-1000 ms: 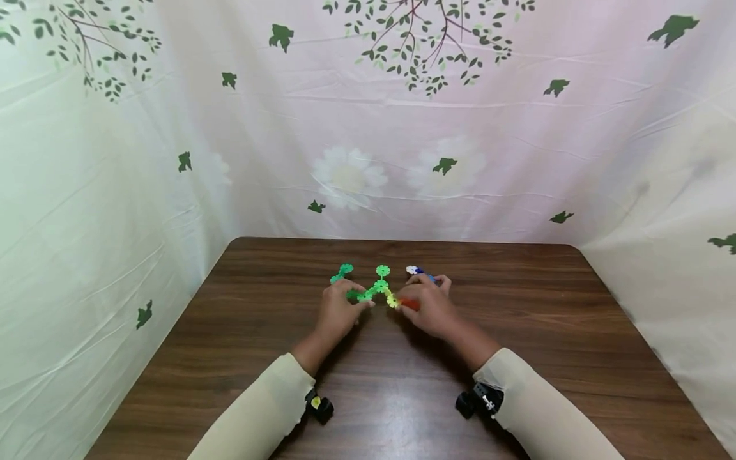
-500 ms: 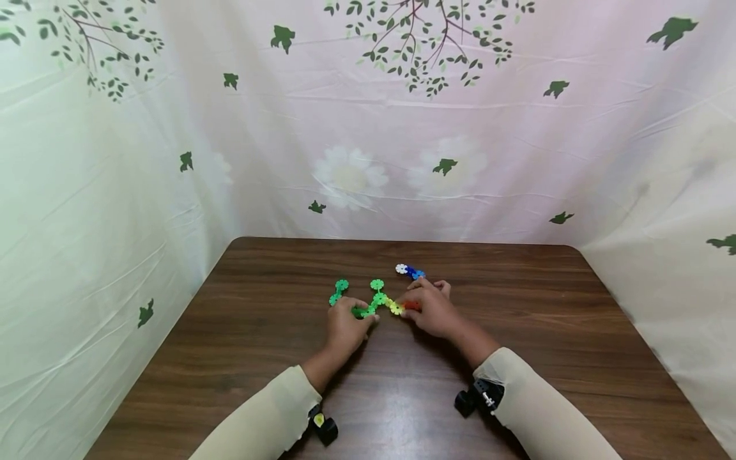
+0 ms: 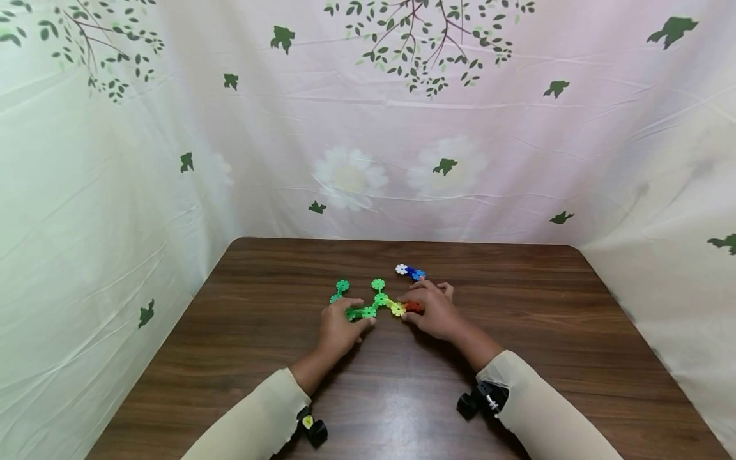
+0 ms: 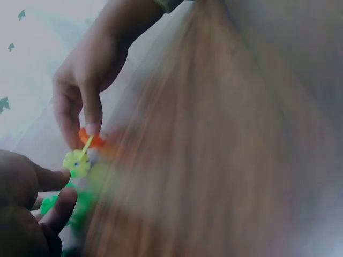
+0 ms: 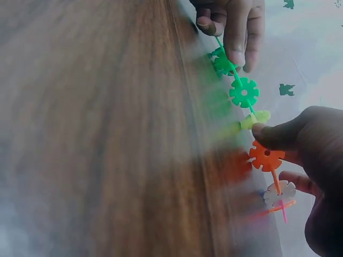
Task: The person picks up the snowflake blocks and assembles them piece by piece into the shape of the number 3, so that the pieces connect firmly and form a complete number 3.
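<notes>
A chain of interlocking flower-shaped plastic discs [image 3: 381, 298] lies across the dark wooden table, running from teal through green and yellow to orange. At its green part is my left hand [image 3: 338, 327], thumb and forefinger on either side of the discs with a small gap between the tips. My right hand [image 3: 435, 311] pinches an orange disc [image 5: 267, 156], close to a yellow disc [image 4: 77, 163]. Beyond the right fingers, blue and white discs [image 3: 411, 271] show; a pale disc [image 5: 279, 194] with pink and orange pieces sits by that palm. The right hand covers part of the chain.
The wooden table [image 3: 517, 332] reaches a rounded back edge. Behind and beside it hangs a pale curtain [image 3: 379, 115] printed with leaves, birds and flowers. A small black wrist camera [image 3: 315, 431] sits on the left sleeve, another camera [image 3: 468, 405] on the right.
The green and yellow part of the chain has come nearer to me, and the white and blue end has shifted left. My left hand moved nearer, then slid left along the discs.
</notes>
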The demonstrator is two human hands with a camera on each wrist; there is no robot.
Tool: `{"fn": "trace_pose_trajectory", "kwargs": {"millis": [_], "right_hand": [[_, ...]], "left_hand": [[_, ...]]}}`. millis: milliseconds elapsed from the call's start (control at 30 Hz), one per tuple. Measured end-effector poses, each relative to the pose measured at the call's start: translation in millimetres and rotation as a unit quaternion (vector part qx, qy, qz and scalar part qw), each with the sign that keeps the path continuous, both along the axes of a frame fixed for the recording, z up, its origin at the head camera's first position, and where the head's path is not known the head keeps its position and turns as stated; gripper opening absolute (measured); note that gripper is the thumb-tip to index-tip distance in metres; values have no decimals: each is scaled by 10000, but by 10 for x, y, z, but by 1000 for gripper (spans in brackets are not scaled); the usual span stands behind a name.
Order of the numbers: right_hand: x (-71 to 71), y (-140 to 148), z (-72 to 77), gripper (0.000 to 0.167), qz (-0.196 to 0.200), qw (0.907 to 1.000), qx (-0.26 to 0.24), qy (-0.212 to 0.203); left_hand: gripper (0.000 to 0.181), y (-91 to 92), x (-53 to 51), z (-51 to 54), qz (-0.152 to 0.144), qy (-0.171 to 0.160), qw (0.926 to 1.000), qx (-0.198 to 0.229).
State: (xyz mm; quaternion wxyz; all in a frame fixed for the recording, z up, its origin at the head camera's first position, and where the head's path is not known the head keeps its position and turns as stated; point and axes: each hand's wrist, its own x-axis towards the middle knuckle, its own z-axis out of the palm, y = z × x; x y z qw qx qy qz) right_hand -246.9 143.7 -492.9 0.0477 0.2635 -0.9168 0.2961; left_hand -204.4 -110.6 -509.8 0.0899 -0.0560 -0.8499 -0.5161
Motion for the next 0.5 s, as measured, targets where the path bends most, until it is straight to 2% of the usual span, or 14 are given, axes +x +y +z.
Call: {"fn": "trace_pose_trajectory", "kwargs": {"millis": [100, 233, 300, 400, 500], "right_hand": [[26, -5, 9, 39, -1, 9998, -166, 102], [86, -44, 7, 40, -194, 9982, -324, 460], [130, -74, 5, 41, -397, 9958, -444, 692], [206, -126, -1, 41, -697, 9912, -799, 797], [281, -184, -6, 43, -884, 9866, -1206, 648]], "left_hand": [[54, -89, -23, 51, -129, 320, 9982, -482], [58, -207, -89, 142, -280, 764, 9898, -1166], [57, -254, -127, 198, -384, 854, 9860, -1380], [53, -312, -209, 246, -568, 995, 9808, -1577], [48, -361, -304, 267, -757, 1187, 9771, -1593]]}}
